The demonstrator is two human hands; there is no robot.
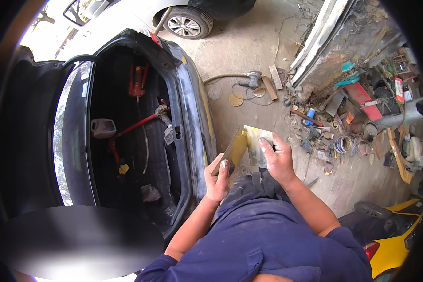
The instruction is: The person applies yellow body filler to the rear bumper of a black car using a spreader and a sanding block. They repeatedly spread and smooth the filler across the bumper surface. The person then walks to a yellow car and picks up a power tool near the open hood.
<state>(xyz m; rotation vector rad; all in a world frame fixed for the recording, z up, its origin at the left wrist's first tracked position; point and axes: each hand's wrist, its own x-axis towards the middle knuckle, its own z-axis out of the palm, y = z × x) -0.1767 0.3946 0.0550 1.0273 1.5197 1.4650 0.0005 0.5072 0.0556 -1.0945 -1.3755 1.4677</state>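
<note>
In front of my body, my left hand (pixel 217 182) grips a flat plate (pixel 236 149) smeared with yellow body filler, its thumb along the near edge. My right hand (pixel 281 162) pinches a thin, pale spreader (pixel 255 144) with yellow filler on its upper part, the thumb lying on its face. The two tools meet or nearly meet at their far edges; I cannot tell if they touch. Just left of my left hand runs the dark car's rear edge (pixel 197 101), with whitish sanded areas and yellow patches.
The dark car's open trunk (pixel 127 178) holds a white jug (pixel 103 128) and red jack-like tools (pixel 137 84). A hosed sander (pixel 254 80) and sanding discs (pixel 235 99) lie on the floor ahead. Cans (pixel 343 144) and scrap crowd the right; a yellow car (pixel 395 254) stands lower right.
</note>
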